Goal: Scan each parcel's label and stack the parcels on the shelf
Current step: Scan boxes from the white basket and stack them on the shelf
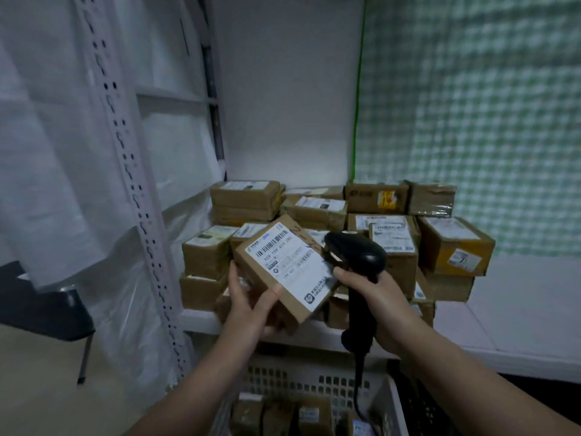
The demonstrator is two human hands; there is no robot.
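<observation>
My left hand (251,305) grips a small brown cardboard parcel (284,269) from below, thumb on its top face, white barcode label tilted up toward me. My right hand (375,302) holds a black handheld scanner (358,262) by its handle. The scanner's head points left and down at the label's right edge, almost touching it. Behind them, several brown labelled parcels (390,247) are stacked on the white shelf (490,328).
A white perforated plastic crate (317,382) with several more parcels sits below my arms. A perforated metal shelf upright (135,196) stands to the left, draped with clear plastic. A dark chair (41,309) is at far left. A green checked cloth covers the right wall.
</observation>
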